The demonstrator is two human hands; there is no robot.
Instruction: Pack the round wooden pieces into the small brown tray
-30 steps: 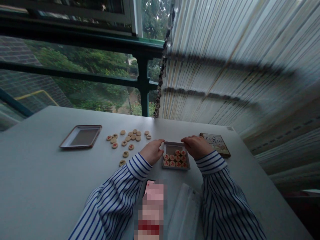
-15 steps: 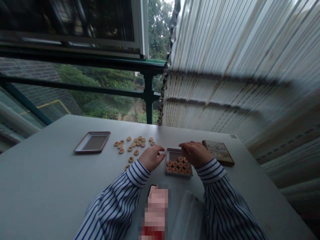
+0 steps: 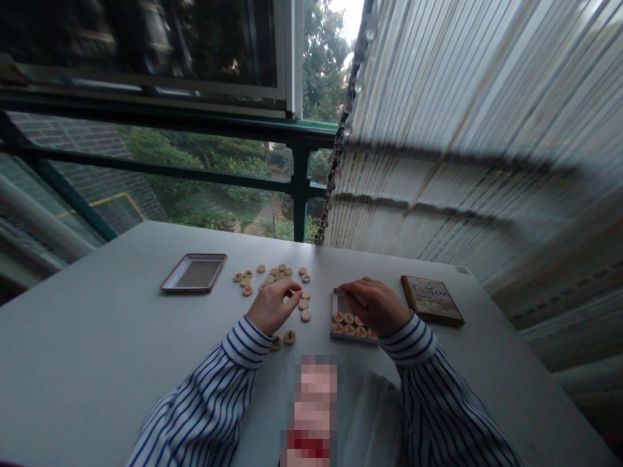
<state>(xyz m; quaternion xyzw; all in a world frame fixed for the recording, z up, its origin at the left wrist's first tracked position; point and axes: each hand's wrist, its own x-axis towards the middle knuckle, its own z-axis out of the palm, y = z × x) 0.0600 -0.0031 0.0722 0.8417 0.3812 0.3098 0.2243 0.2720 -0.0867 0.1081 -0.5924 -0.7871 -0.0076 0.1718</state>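
Note:
My left hand (image 3: 273, 306) hovers among loose round wooden Chinese chess pieces (image 3: 305, 315), its thumb and index finger pinched together. Whatever might be between those tips is too small to make out. My right hand (image 3: 377, 305) is over the shallow box (image 3: 354, 339), fingers together and bent down, covering its right part; anything under them is hidden. Rows of pieces with red characters (image 3: 349, 329) lie face up in the front of the box. More pieces (image 3: 282, 268) are scattered behind my left hand, and two (image 3: 290, 336) lie near its wrist.
An empty-looking tray-like lid (image 3: 195, 273) lies at the left back of the white table (image 3: 97, 337). At the right is a flat decorated box (image 3: 432, 301). A pixelated object (image 3: 314, 408) and clear plastic (image 3: 370, 415) lie in front. A string curtain (image 3: 418, 130) hangs behind.
My left hand has moved left, away from the box to the loose pieces, and its fingers have closed. My right hand's fingers have bent down over the box. The view has shifted slightly.

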